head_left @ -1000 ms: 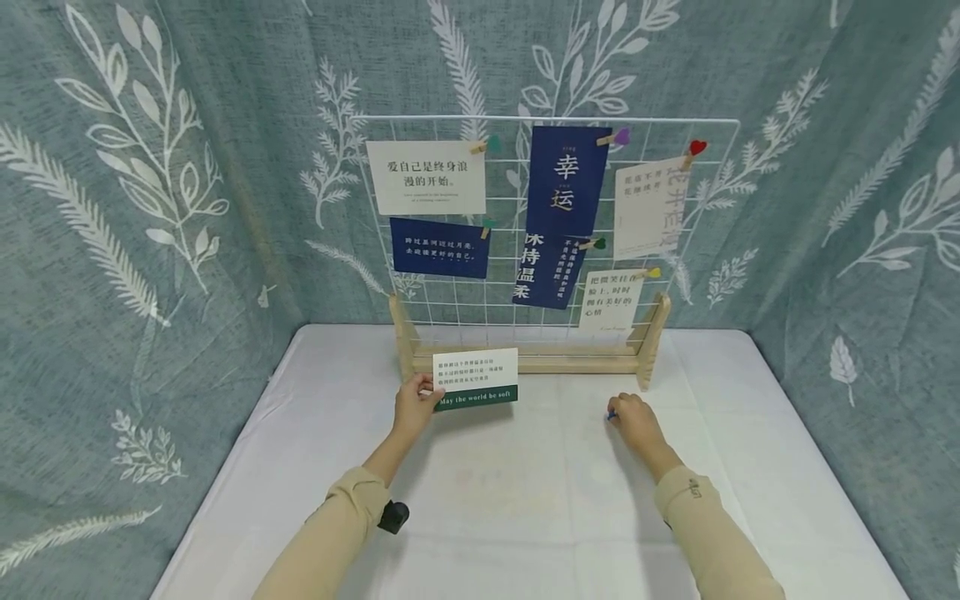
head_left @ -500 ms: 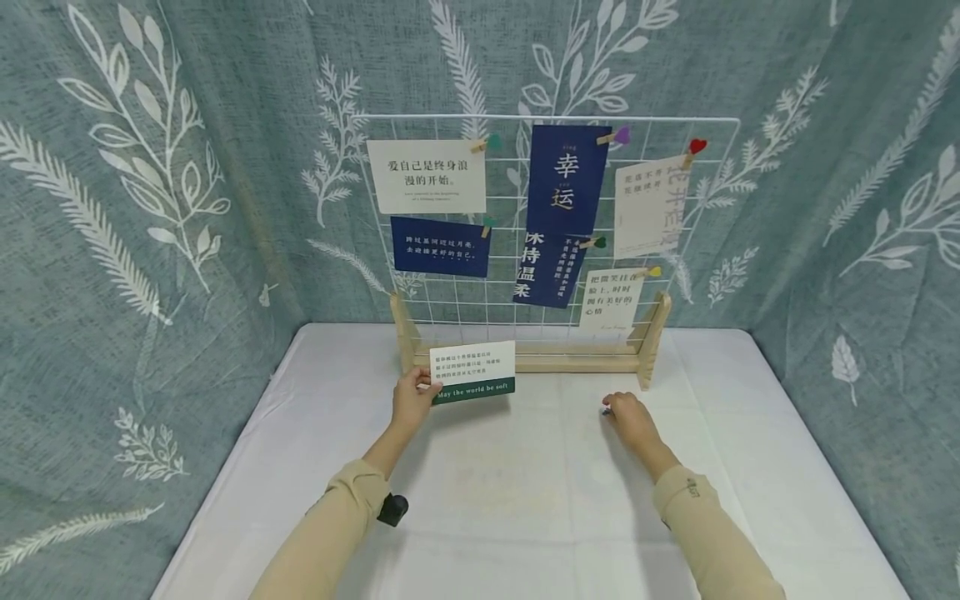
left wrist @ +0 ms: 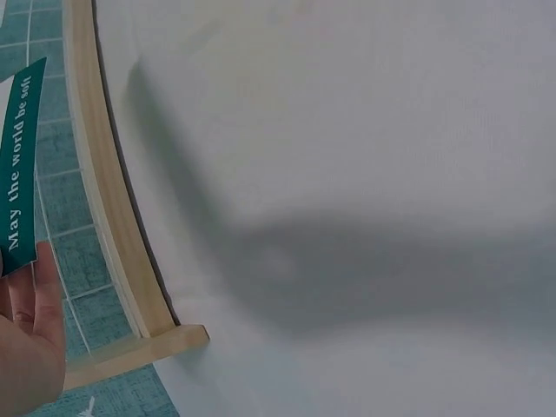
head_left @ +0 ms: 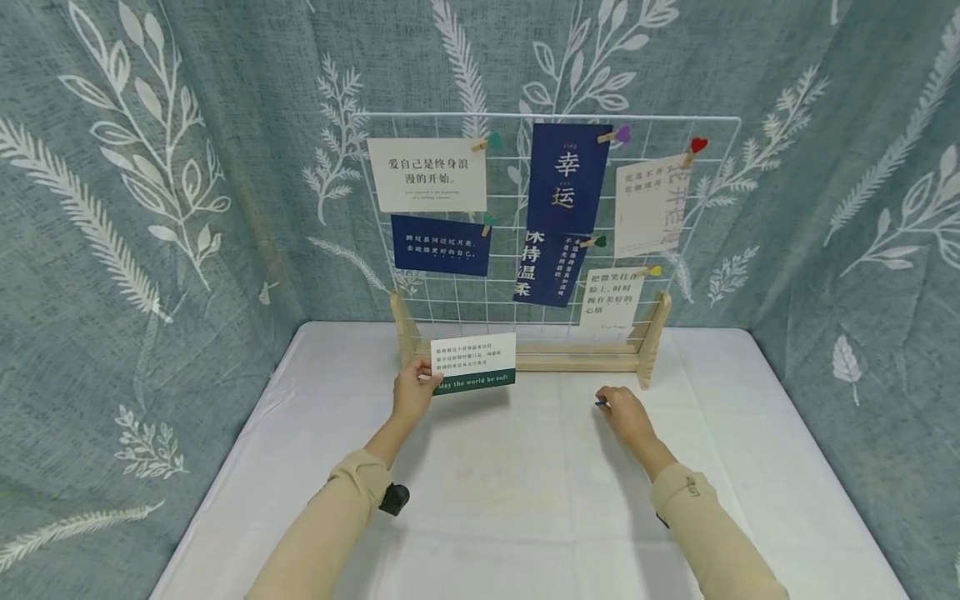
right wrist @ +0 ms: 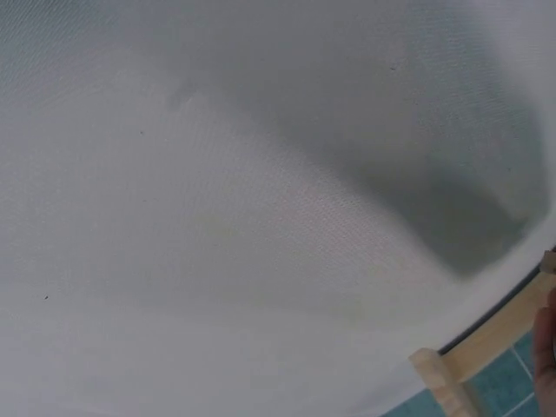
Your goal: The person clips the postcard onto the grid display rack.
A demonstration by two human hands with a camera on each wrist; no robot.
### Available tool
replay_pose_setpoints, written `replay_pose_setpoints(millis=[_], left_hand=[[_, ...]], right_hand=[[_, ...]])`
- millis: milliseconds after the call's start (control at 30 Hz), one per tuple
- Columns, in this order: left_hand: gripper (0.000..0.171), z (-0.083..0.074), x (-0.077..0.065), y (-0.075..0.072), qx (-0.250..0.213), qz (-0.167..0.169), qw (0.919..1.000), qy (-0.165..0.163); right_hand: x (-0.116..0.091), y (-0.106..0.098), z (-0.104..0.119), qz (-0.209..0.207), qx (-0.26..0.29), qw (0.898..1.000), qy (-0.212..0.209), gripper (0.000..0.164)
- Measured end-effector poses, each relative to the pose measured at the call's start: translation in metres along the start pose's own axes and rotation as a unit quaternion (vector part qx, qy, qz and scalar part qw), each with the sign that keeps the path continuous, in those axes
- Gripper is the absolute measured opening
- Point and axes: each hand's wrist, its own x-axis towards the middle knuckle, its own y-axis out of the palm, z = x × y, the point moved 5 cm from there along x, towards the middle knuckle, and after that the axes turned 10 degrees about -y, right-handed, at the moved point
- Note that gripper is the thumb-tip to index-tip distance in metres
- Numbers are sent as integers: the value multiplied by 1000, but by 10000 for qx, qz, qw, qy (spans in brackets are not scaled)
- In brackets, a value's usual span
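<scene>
My left hand [head_left: 411, 398] pinches the left edge of a white and green card [head_left: 480, 357] printed "May the world be soft". It is held up in front of the wire rack's wooden base, tilted slightly. The left wrist view catches only the card's green strip [left wrist: 19, 174] above the fingers. Over the table at the right, my right hand [head_left: 628, 417] pinches a small blue piece [head_left: 601, 403] between thumb and fingertips; most of it is hidden by the fingers. In the right wrist view just a sliver of that hand [right wrist: 546, 360] shows.
A white wire grid [head_left: 480, 321] stands in a wooden base [head_left: 577, 364] at the table's back. Several cards, such as a white one [head_left: 427, 175] and a blue one [head_left: 438, 246], hang from it by heart-topped wooden clips [head_left: 486, 143]. Patterned curtains [head_left: 240, 208] enclose the white table [head_left: 517, 517].
The left hand has raised the card slightly toward the rack. My right hand has shifted a little left and away from me, with the blue piece still pinched.
</scene>
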Motion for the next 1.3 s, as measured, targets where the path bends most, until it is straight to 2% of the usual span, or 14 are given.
replay_pose_setpoints(millis=[133, 300, 333, 367, 433, 467, 533, 567, 600, 667, 700, 800, 1033, 1300], left_hand=[[17, 0, 4, -1, -20, -35, 10000, 14], [18, 6, 16, -1, -118, -1, 9998, -186], [18, 10, 21, -1, -170, 15, 9996, -206], [18, 23, 32, 2, -393, 8, 9992, 17], [21, 34, 43, 4, -523, 18, 9986, 117], [21, 45, 53, 7, -710, 14, 9968, 372], [23, 47, 58, 7, -700, 10, 9969, 352], [22, 46, 58, 6, -679, -12, 9969, 396], [22, 34, 50, 1, -500, -15, 9986, 183], [22, 23, 44, -2, -355, -25, 9993, 125], [22, 10, 35, -6, -120, -18, 9999, -97], [22, -3, 27, -10, -85, -40, 9998, -174], [18, -2, 35, -13, -422, -340, 9985, -61], [23, -13, 38, -24, -320, -431, 9975, -457]], right_hand=[[3, 0, 3, -110, 85, 9998, -129, 9], [6, -1, 6, -198, 159, 9994, -243, 8], [6, -2, 7, -218, 167, 9993, -258, 8], [7, -2, 7, -227, 162, 9993, -266, 8], [8, -2, 9, -249, 168, 9992, -277, 9], [9, -3, 10, -258, 198, 9991, -279, 9], [11, -3, 12, -260, 288, 9989, -255, 11], [12, -3, 13, -238, 307, 9989, -254, 11], [13, -3, 15, -209, 352, 9989, -234, 12], [16, -3, 17, -147, 466, 9986, -180, 14], [17, -3, 19, -115, 514, 9985, -158, 14], [23, -3, 25, -54, 648, 9978, -144, 14], [36, -5, 41, -237, 995, 9937, -447, 14], [52, -9, 61, -60, 1328, 9893, -603, 17]])
